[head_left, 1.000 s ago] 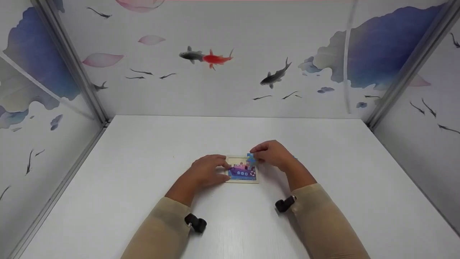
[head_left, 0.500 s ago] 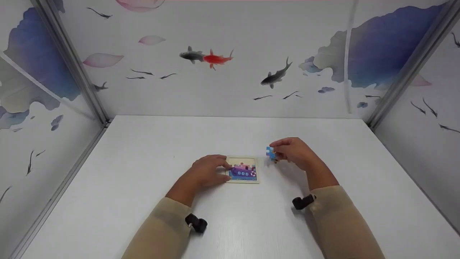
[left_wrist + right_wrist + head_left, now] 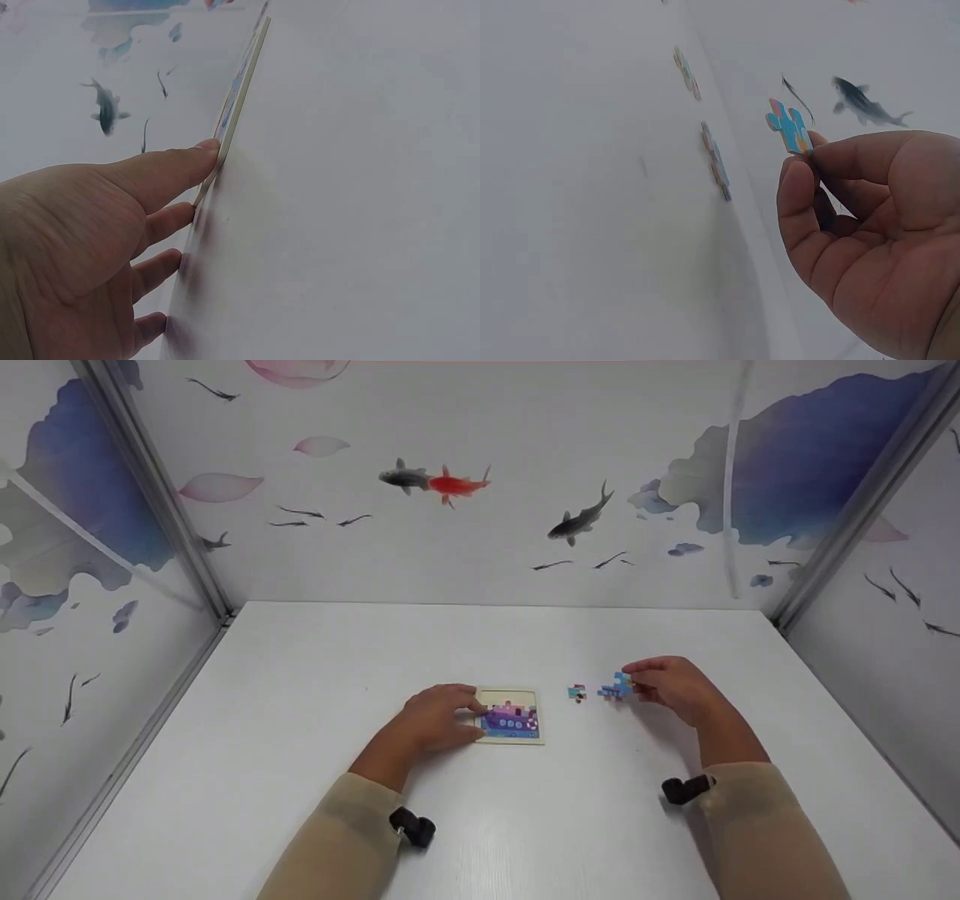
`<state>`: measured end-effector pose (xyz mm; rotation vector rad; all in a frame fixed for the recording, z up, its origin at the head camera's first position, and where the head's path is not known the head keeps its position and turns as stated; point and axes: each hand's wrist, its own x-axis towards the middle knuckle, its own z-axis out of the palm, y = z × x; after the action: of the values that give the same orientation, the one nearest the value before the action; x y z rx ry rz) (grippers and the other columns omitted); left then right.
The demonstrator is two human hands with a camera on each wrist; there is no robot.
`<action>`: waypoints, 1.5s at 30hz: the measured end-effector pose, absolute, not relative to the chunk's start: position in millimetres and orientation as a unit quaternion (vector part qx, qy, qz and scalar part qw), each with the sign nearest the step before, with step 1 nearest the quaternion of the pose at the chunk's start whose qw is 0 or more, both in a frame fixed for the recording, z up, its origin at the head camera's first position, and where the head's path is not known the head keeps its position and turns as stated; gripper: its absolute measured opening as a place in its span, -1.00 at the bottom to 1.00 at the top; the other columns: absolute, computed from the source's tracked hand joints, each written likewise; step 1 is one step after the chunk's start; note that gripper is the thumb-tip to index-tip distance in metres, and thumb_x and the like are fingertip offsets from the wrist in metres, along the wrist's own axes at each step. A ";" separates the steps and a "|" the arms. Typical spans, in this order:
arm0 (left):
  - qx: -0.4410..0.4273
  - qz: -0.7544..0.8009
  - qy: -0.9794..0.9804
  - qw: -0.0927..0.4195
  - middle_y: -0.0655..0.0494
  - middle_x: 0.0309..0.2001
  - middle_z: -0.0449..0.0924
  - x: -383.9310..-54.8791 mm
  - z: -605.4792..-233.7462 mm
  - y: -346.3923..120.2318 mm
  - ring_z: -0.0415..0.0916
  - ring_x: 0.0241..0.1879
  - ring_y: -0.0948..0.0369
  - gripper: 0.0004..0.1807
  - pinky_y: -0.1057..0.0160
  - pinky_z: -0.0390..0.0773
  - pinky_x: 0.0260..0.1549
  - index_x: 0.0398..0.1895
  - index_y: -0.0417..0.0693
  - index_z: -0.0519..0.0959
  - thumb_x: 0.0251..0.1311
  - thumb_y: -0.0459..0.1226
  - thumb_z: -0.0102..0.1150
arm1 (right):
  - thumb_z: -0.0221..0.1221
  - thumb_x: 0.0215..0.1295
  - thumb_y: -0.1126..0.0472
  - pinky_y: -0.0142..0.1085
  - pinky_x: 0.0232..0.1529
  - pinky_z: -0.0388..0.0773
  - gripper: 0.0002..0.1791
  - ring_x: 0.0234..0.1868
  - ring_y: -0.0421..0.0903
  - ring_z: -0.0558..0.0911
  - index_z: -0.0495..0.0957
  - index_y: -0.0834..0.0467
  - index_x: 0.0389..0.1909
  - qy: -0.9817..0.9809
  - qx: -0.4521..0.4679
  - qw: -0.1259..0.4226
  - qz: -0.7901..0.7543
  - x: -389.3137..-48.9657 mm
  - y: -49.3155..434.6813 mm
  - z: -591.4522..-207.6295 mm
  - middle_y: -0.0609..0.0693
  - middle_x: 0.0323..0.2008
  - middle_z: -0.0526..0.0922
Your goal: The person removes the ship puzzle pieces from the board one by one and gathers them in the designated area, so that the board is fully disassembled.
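My right hand (image 3: 670,686) pinches a blue jigsaw piece (image 3: 622,681) between thumb and fingers, just above the table. The right wrist view shows that piece (image 3: 789,127) tilted up, with a pink corner and an orange patch. Beside it another blue jigsaw piece (image 3: 609,691) is partly overlapped by the held one. A third, multicoloured piece (image 3: 577,692) lies further left. My left hand (image 3: 442,716) rests its thumb and fingertips on the left edge of a small wooden puzzle tray (image 3: 541,727), its fingers fairly straight. Inside, a purple ship picture (image 3: 510,722) fills the lower part; the upper strip shows bare wood.
Both items lie on a white table (image 3: 480,825). White panels with printed fish (image 3: 435,481) and petals stand at the back and sides, joined by metal posts (image 3: 146,480). A small black device (image 3: 686,790) sits on each sleeve cuff.
My right hand has carried the blue piece rightward, away from the tray and past the multicoloured piece, to the other blue piece. The left hand stays on the tray.
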<state>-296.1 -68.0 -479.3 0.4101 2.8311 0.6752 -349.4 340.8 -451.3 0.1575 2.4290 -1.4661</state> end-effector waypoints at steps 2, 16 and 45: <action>0.142 0.229 0.958 0.101 0.25 0.62 0.36 -295.9 -479.4 -68.3 0.13 0.70 0.01 -0.54 -0.28 0.07 0.68 0.31 0.37 0.68 0.36 0.07 0.37 | 0.11 0.67 0.07 -0.42 0.08 0.71 -0.60 0.11 -0.02 0.63 0.62 0.14 0.34 0.848 0.063 0.147 -0.504 -347.7 352.2 -453.0 0.11 0.24 0.62; 0.134 0.235 0.957 0.105 0.29 0.64 0.33 -295.3 -480.7 -69.8 0.10 0.72 0.02 -0.53 -0.29 0.04 0.68 0.33 0.39 0.67 0.37 0.08 0.34 | 0.11 0.65 0.08 -0.36 -0.03 0.65 -0.60 0.00 -0.05 0.60 0.65 0.14 0.32 0.870 0.070 0.155 -0.462 -347.4 382.5 -465.4 0.03 0.04 0.71; 0.155 0.227 0.956 0.100 0.25 0.63 0.34 -297.3 -480.7 -71.0 0.13 0.70 0.00 -0.55 -0.27 0.09 0.67 0.32 0.32 0.68 0.39 0.04 0.34 | 0.29 0.53 -0.07 -0.43 -0.16 0.67 -0.42 -0.21 -0.22 0.68 0.54 0.12 0.43 0.839 0.138 0.143 -0.507 -354.5 389.6 -477.7 -0.13 -0.13 0.78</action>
<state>-297.3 -71.0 -480.7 0.4578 2.8260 0.6716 -354.5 389.6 -477.7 0.3991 2.4187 -1.4634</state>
